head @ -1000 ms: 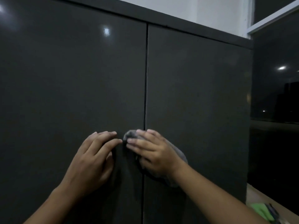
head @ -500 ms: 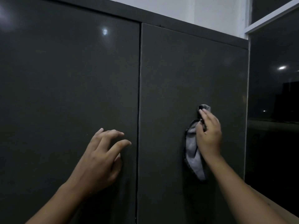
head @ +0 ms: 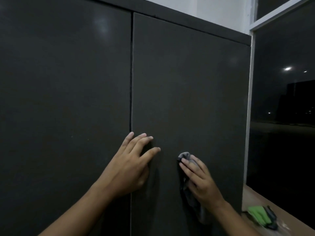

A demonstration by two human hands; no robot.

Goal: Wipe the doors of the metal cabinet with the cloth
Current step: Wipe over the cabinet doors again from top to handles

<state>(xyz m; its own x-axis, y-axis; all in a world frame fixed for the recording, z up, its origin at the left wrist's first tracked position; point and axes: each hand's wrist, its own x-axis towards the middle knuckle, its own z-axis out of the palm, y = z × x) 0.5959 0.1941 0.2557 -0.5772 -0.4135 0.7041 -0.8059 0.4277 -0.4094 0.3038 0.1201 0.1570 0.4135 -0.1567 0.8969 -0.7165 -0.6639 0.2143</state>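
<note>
Grey cloth [head: 185,156] lies against the right door [head: 187,79] of the metal cabinet, in its lower half, about midway between the centre seam [head: 131,82] and the door's right edge. Long axis near vertical: bunched top at the fingertips, tail hanging past the wrist.

Right hand [head: 200,182]: grip released, not clenched. Fingers lie straight and flat, pressing the cloth to the panel; the thumb is hidden. Forearm rises from lower right.

Left hand [head: 131,167]: also released, holding nothing, fingers spread with tips on the right door just beside the seam, palm spanning it.

Judgement: most of this door lies above the grip, so the next stroke likely runs upward. The left door [head: 64,91] lies across the seam, nearer the left hand.
</note>
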